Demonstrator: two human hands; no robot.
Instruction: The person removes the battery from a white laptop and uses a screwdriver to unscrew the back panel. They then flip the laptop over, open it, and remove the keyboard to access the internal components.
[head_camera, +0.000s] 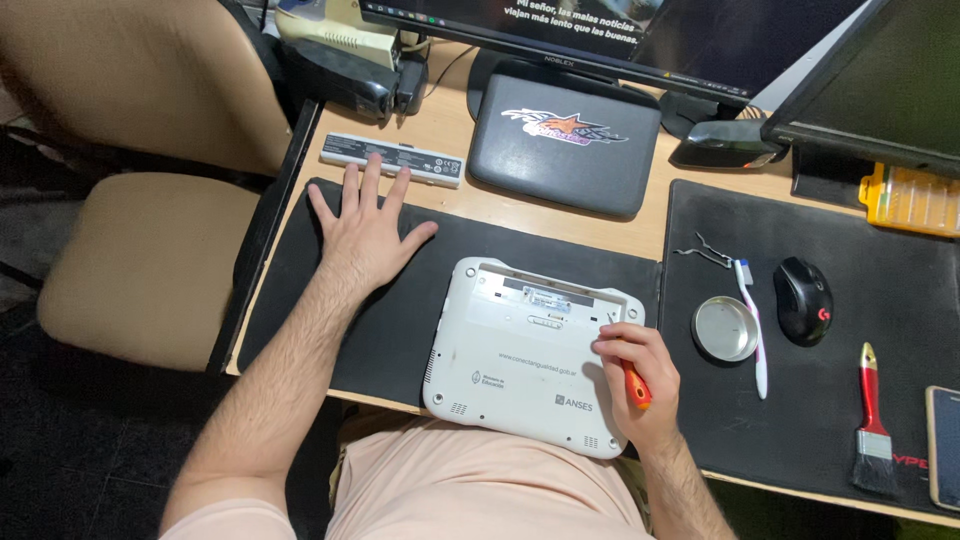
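Observation:
A small white laptop lies upside down on a black mat, its battery bay empty. My right hand rests on its right side, shut on an orange-handled screwdriver whose tip points at the upper right corner of the base. My left hand lies flat and spread on the mat, fingertips touching a long white battery pack on the wooden desk.
A dark grey netbook stands behind the white one, under a monitor. On the right mat lie a round metal dish, a toothbrush, a black mouse, a red-handled paintbrush and tweezers. A beige chair stands left.

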